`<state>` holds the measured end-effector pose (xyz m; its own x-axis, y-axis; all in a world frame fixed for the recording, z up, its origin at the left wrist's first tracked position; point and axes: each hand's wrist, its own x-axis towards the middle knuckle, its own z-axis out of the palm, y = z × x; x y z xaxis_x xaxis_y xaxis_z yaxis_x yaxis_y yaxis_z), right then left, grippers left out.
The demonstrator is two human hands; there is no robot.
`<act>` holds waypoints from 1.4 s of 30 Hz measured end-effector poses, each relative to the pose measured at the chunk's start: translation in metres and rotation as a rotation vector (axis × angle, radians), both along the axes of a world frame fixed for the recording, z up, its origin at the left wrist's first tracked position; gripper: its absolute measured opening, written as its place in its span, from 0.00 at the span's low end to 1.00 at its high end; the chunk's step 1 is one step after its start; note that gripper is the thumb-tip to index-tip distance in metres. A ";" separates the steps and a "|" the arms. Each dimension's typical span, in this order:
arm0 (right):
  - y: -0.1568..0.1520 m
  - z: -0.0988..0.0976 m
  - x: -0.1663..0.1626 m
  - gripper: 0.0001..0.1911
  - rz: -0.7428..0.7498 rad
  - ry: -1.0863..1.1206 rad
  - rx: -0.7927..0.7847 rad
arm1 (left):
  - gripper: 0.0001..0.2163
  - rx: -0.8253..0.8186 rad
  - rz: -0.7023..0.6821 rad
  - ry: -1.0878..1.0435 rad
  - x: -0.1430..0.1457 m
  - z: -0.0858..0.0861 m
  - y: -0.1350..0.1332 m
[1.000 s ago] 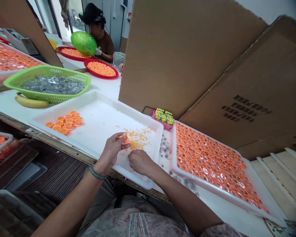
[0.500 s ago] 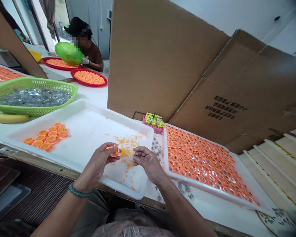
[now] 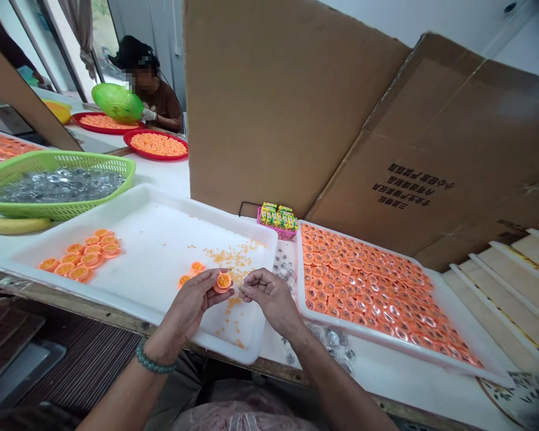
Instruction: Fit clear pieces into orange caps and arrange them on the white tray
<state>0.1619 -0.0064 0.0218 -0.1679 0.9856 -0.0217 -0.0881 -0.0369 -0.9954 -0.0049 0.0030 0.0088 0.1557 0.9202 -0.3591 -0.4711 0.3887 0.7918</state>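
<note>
My left hand (image 3: 189, 308) is closed on a small round orange plastic cup (image 3: 223, 282), whose face with a yellow-orange centre turns up toward me. Just to the right of it, my right hand (image 3: 272, 299) is pinched, thumb against fingertips; whatever lies between them is too small to name. Both hands are over the right part of a white tray (image 3: 161, 206). Close behind my left hand lie two loose orange cups (image 3: 197, 267). Small yellow-orange bits (image 3: 228, 256) are scattered on the tray beyond my fingers, and a cluster of orange cups (image 3: 90, 254) rests at its left.
A second white tray (image 3: 302, 281) at right holds rows of orange pieces. Clear small parts (image 3: 284, 263) lie between the trays. A green basket (image 3: 72, 157) of clear parts, a banana (image 3: 15, 224) and a pink basket (image 3: 282, 232) stand around. Cardboard (image 3: 273, 108) rises behind; a co-worker (image 3: 159, 99) holds a green basin.
My left hand has moved right, close to my right hand, and the orange cup has tilted to face me. Two loose cups behind that hand now show. The view has shifted slightly.
</note>
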 end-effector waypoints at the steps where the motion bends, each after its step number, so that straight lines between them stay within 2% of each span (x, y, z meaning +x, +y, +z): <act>1: 0.001 0.000 -0.001 0.07 -0.003 -0.018 -0.003 | 0.11 0.006 -0.003 -0.004 0.000 -0.001 0.000; 5: 0.007 0.002 -0.005 0.07 0.000 -0.074 -0.037 | 0.11 0.033 -0.037 -0.018 -0.001 -0.003 -0.001; 14: 0.030 0.004 -0.014 0.11 0.115 -0.227 -0.040 | 0.15 0.083 -0.107 -0.021 -0.002 -0.002 -0.003; 21: 0.039 0.009 -0.017 0.08 0.131 -0.268 -0.040 | 0.16 0.140 -0.114 0.022 0.000 0.001 -0.004; 27: 0.037 0.013 -0.014 0.03 0.169 -0.340 0.000 | 0.19 0.255 -0.202 0.146 -0.002 -0.001 -0.007; 31: 0.034 0.011 -0.013 0.07 0.191 -0.354 -0.002 | 0.21 0.275 -0.236 0.172 -0.001 -0.004 -0.008; 34: 0.033 0.009 -0.010 0.13 0.190 -0.332 -0.033 | 0.27 0.245 -0.196 0.143 -0.001 -0.004 -0.008; 36: 0.032 0.007 -0.006 0.17 0.184 -0.400 0.017 | 0.31 0.234 -0.193 0.124 -0.001 -0.003 -0.009; 39: 0.027 0.005 -0.001 0.10 0.233 -0.524 0.129 | 0.36 0.223 -0.214 0.147 -0.001 0.000 -0.010; 42: 0.020 0.001 -0.001 0.07 0.219 -0.545 0.148 | 0.37 0.173 -0.236 0.279 0.000 0.004 -0.010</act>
<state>0.1612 0.0131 0.0233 -0.3704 0.9285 -0.0267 0.4299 0.1459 -0.8910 -0.0048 -0.0068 0.0130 0.2880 0.9216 -0.2602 -0.1427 0.3100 0.9400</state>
